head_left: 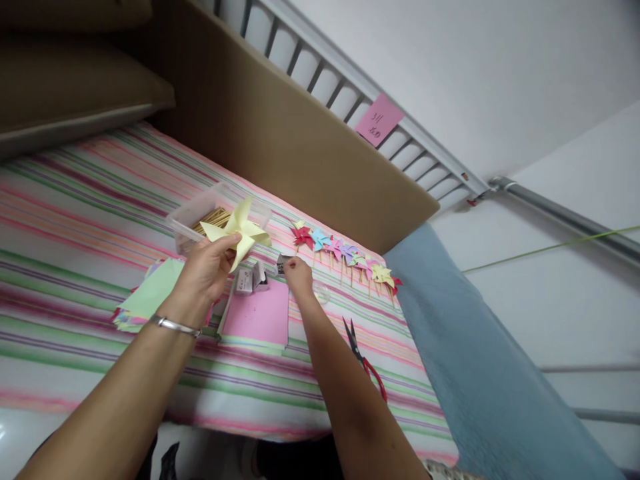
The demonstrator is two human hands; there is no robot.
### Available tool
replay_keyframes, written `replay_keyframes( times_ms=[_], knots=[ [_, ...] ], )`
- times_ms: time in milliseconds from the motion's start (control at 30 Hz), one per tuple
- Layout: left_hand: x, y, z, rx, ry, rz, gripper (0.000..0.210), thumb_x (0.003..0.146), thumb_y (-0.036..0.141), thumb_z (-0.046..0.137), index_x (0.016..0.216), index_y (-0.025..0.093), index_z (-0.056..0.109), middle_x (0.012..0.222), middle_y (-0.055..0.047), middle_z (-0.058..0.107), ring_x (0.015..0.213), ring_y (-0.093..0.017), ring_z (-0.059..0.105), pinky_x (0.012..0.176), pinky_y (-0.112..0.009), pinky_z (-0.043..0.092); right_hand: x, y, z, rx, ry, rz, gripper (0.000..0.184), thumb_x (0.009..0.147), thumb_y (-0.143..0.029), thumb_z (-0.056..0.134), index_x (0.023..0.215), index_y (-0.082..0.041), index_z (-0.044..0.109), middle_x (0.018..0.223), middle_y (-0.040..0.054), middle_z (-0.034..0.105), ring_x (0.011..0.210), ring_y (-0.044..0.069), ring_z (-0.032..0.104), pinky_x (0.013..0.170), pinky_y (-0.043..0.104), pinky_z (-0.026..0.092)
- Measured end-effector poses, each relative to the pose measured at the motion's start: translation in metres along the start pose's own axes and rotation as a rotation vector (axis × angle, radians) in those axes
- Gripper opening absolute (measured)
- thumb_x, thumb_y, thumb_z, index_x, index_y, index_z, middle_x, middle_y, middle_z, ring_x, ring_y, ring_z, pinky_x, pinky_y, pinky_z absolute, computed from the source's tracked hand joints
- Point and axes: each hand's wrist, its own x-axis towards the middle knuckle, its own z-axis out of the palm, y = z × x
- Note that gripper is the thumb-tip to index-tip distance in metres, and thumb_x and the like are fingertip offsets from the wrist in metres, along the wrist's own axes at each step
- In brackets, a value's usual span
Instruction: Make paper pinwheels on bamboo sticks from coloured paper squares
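A pale yellow paper pinwheel (241, 230) is pinched in my left hand (207, 267), its blades folded toward the centre. My right hand (299, 273) has its fingers closed together at a small open box (281, 265) with dark little contents. Whatever those fingertips hold is too small to make out. Two more small boxes (251, 279) stand between my hands, on a stack of pink paper (257, 317). Behind the pinwheel, a clear plastic bin (181, 227) contains many thin wooden sticks (213, 219).
Cut paper squares (153, 293), green on top, lie at left. Finished pinwheels on sticks (345, 252) form a row at the back right. Red-handled scissors (367, 363) and a small clear dish (321, 292) are on the striped cloth (240, 383). A brown board (300, 140) rises behind.
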Motion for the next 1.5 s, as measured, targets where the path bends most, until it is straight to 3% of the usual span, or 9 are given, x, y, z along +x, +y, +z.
replay_keyframes(
  times_ms=[433, 633, 733, 900, 1067, 1233, 1500],
  knots=[
    [0.001, -0.001, 0.000, 0.015, 0.005, 0.013, 0.024, 0.061, 0.006, 0.072, 0.082, 0.016, 0.065, 0.084, -0.004, 0.071, 0.090, -0.023, 0.067, 0.072, -0.031, 0.058, 0.004, 0.004, 0.006, 0.161, 0.013, 0.038, 0.018, 0.079, -0.026, 0.049, 0.074, -0.020, 0.065, 0.073, 0.0000, 0.069, 0.071, 0.015, 0.061, 0.062, 0.021, 0.041],
    [0.001, -0.004, 0.000, 0.014, -0.010, 0.003, 0.019, 0.057, 0.008, 0.075, 0.071, 0.015, 0.064, 0.069, -0.001, 0.068, 0.071, -0.017, 0.066, 0.061, -0.024, 0.053, 0.006, 0.005, 0.004, 0.290, 0.002, 0.072, 0.013, 0.076, -0.025, 0.049, 0.072, -0.019, 0.061, 0.073, 0.0015, 0.070, 0.070, 0.016, 0.065, 0.062, 0.022, 0.044],
    [-0.002, -0.014, 0.000, 0.044, -0.011, -0.024, 0.021, 0.055, 0.012, 0.078, 0.071, 0.014, 0.064, 0.067, -0.001, 0.068, 0.059, -0.013, 0.062, 0.055, -0.021, 0.048, -0.007, 0.003, -0.006, 0.384, -0.001, 0.078, 0.010, 0.076, -0.026, 0.049, 0.072, -0.020, 0.056, 0.070, 0.0020, 0.070, 0.069, 0.017, 0.067, 0.060, 0.023, 0.047],
    [-0.014, -0.037, 0.004, 0.205, -0.058, -0.118, 0.017, 0.058, 0.018, 0.077, 0.066, 0.014, 0.063, 0.059, 0.000, 0.061, 0.047, -0.009, 0.051, 0.044, -0.022, 0.035, -0.059, 0.008, -0.022, 0.552, -0.104, 0.107, 0.011, 0.074, -0.030, 0.051, 0.069, -0.020, 0.051, 0.058, 0.0016, 0.067, 0.054, 0.017, 0.065, 0.052, 0.025, 0.051],
    [-0.021, -0.051, 0.005, 0.326, -0.081, -0.142, 0.022, 0.057, 0.021, 0.076, 0.055, 0.016, 0.055, 0.049, 0.004, 0.050, 0.044, -0.007, 0.040, 0.042, -0.022, 0.026, -0.096, 0.026, -0.019, 0.652, -0.164, 0.133, 0.016, 0.072, -0.036, 0.055, 0.070, -0.019, 0.054, 0.051, -0.0013, 0.060, 0.047, 0.015, 0.061, 0.048, 0.025, 0.051],
    [-0.026, -0.068, 0.005, 0.455, -0.081, -0.198, 0.026, 0.058, 0.023, 0.076, 0.052, 0.017, 0.051, 0.046, 0.006, 0.042, 0.042, -0.005, 0.032, 0.042, -0.022, 0.020, -0.099, 0.043, -0.005, 0.644, -0.155, 0.113, 0.013, 0.072, -0.033, 0.054, 0.069, -0.021, 0.056, 0.053, -0.0031, 0.058, 0.047, 0.014, 0.058, 0.046, 0.024, 0.047],
    [-0.026, -0.086, 0.001, 0.506, -0.097, -0.254, 0.024, 0.056, 0.024, 0.078, 0.059, 0.015, 0.056, 0.050, 0.005, 0.049, 0.044, -0.006, 0.036, 0.044, -0.021, 0.024, -0.083, 0.052, 0.004, 0.580, -0.170, 0.063, 0.007, 0.070, -0.024, 0.061, 0.065, -0.019, 0.062, 0.061, 0.0010, 0.066, 0.059, 0.017, 0.062, 0.057, 0.026, 0.047]
  ],
)
